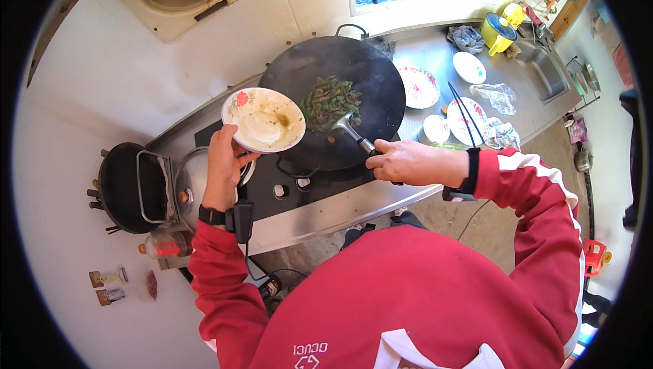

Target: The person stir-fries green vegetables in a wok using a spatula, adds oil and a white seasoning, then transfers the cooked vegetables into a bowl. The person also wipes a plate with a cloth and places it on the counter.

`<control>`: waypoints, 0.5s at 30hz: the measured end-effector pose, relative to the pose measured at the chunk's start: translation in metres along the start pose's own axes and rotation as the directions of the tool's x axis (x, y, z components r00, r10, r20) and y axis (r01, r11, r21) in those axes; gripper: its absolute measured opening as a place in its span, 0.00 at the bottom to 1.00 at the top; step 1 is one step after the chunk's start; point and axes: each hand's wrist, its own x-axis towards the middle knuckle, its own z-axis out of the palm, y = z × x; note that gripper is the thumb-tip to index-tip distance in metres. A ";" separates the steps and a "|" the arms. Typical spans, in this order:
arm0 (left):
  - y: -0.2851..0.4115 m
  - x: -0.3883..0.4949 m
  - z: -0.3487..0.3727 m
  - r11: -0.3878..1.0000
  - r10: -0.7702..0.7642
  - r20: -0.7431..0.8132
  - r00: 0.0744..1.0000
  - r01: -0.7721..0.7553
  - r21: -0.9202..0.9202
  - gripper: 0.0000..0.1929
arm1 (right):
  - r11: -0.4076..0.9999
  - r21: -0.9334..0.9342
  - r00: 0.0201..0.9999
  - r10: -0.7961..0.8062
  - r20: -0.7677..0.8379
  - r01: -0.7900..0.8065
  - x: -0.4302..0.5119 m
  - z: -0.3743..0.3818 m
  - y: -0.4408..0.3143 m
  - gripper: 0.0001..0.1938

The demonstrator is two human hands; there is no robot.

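My left hand [224,157] grips the near left rim of a white floral bowl [262,120], tilted beside the wok, with some greenish-brown residue inside. In my right hand [400,162] is the dark handle of a metal ladle or spatula [347,125]; its head touches the dark green cooked leafy vegetables [329,103]. These lie heaped on the left side of a large black wok [377,83] on the stove. Faint steam hangs over the wok.
Floral plates [421,87], black chopsticks [467,114], a small white bowl [436,129] and a yellow pitcher [497,35] stand right, before the sink [543,70]. A metal lid [196,183] and a second black wok [125,185] are left. Stove knobs [279,191] sit at the near edge.
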 end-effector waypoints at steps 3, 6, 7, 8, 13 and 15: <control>0.001 0.000 -0.002 1.000 -0.003 -0.029 1.000 0.003 -0.013 0.22 | 0.989 0.138 0.995 0.071 -0.070 -0.061 0.002 -0.006 0.006 0.08; 0.002 0.002 0.002 0.998 0.039 -0.044 0.998 -0.036 0.052 0.22 | 0.960 0.224 0.960 0.210 -0.184 -0.167 -0.002 -0.020 0.012 0.11; 0.002 0.004 0.004 0.995 0.058 -0.035 0.998 -0.055 0.080 0.22 | 0.970 0.198 0.957 0.183 -0.227 -0.139 -0.004 -0.024 0.011 0.11; 0.002 0.006 0.008 0.983 0.083 -0.094 0.992 -0.066 0.169 0.22 | 0.976 0.163 0.953 0.183 -0.243 -0.146 -0.005 -0.028 0.010 0.11; 0.003 0.019 0.032 0.820 0.285 -0.179 0.942 -0.143 0.553 0.24 | 0.995 0.042 0.955 0.098 -0.281 -0.089 0.010 -0.032 -0.006 0.11; 0.003 0.022 0.042 0.674 0.398 -0.132 0.908 -0.192 0.713 0.25 | 0.996 -0.075 0.967 0.037 -0.251 -0.057 0.018 -0.029 -0.011 0.07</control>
